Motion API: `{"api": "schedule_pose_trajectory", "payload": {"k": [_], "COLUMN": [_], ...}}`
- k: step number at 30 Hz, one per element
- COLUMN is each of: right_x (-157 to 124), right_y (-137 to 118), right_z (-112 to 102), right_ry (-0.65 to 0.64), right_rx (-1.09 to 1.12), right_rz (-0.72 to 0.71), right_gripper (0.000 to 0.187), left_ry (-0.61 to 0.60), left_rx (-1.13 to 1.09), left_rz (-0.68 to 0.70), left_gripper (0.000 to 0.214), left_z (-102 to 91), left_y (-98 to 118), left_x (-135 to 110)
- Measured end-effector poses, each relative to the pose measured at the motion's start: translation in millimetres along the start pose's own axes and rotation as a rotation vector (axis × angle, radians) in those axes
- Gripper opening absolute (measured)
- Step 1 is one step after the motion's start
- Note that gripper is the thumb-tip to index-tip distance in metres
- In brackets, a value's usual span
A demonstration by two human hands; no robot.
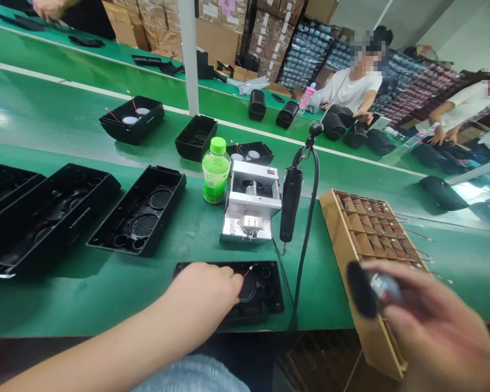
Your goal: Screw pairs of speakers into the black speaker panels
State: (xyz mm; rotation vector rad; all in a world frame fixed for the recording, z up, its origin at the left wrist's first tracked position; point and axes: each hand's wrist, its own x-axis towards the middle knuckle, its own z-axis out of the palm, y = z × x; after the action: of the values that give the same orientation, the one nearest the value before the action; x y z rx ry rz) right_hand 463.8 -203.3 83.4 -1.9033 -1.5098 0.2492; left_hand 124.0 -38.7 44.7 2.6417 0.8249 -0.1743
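Observation:
My left hand [206, 291] is over a black speaker housing [273, 302] that lies flat at the table's front edge. Its fingers are bent and closed, and whatever they hold is hidden behind them. A thin red wire with a white connector [251, 268] sticks up just beyond the fingertips, above a round grille in the housing. On the right, my right hand [436, 321], blurred, grips a small speaker driver [361, 288] with a black round face and a silvery back. It is held over the near part of a cardboard divider box [343, 234].
A silver screw feeder [251, 204] stands behind the housing, beside a green bottle [216, 171]. An electric screwdriver [291, 204] hangs upright, its cable looping down. More black housings [141, 209] lie left. A co-worker [351, 81] sits across the green conveyor [245, 117].

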Motion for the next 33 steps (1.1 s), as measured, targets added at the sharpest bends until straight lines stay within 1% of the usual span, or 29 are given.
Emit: {"api": "schedule_pose_trajectory", "payload": {"k": [2, 4, 5, 6, 9, 12, 14, 17, 19, 22, 27, 29, 31, 33], "right_x": [-12, -11, -7, -2, 14, 24, 29, 35, 37, 37, 37, 36, 34, 32], "right_y": [-34, -59, -67, -72, -77, -76, -79, -85, -87, -88, -84, -82, -80, -78], "right_z": [22, 48, 61, 72, 99, 113, 120, 131, 138, 143, 144, 144, 144, 143], "right_ry": [-0.168, -0.308, -0.34, -0.367, -0.437, -0.497, -0.566, -0.682, -0.723, -0.745, -0.768, -0.772, -0.776, -0.779], "right_rx": [0.051, 0.015, -0.005, -0.015, -0.045, -0.101, -0.142, -0.204, -0.243, -0.283, -0.297, -0.303, -0.305, -0.298], "right_rz": [-0.134, -0.399, -0.468, -0.49, -0.469, -0.417, -0.408, -0.426, -0.425, -0.411, -0.398, -0.389, -0.381, -0.377], "right_gripper": [0.043, 0.042, 0.04, 0.038, 0.04, 0.045, 0.042, 0.034, 0.029, 0.026, 0.031, 0.031, 0.031, 0.035], "left_ry": [-0.012, -0.008, 0.003, 0.02, 0.097, 0.169, 0.212, 0.271, 0.28, 0.248, 0.199, 0.182, 0.195, 0.2], "left_rx": [-0.01, -0.037, -0.059, -0.087, -0.171, -0.28, -0.314, -0.206, -0.133, -0.111, -0.047, -0.031, 0.013, 0.072], "left_rz": [-0.004, -0.007, -0.007, -0.013, -0.106, -0.225, -0.235, -0.165, -0.094, 0.006, 0.058, 0.086, 0.117, 0.147], "left_gripper": [0.017, 0.023, 0.025, 0.027, 0.035, 0.04, 0.04, 0.037, 0.031, 0.028, 0.022, 0.031, 0.041, 0.045], "left_z": [8.0, 12.9, 13.8, 13.7, 11.4, 12.7, 16.9, 24.6, 27.9, 27.7, 20.0, 19.2, 20.6, 22.5], "left_y": [10, 13, 12, 9, -7, -21, -26, -30, -31, -35, -44, -48, -50, -50], "left_x": [18, 27, 27, 25, 4, -20, -30, -36, -35, -35, -40, -43, -45, -44]}}
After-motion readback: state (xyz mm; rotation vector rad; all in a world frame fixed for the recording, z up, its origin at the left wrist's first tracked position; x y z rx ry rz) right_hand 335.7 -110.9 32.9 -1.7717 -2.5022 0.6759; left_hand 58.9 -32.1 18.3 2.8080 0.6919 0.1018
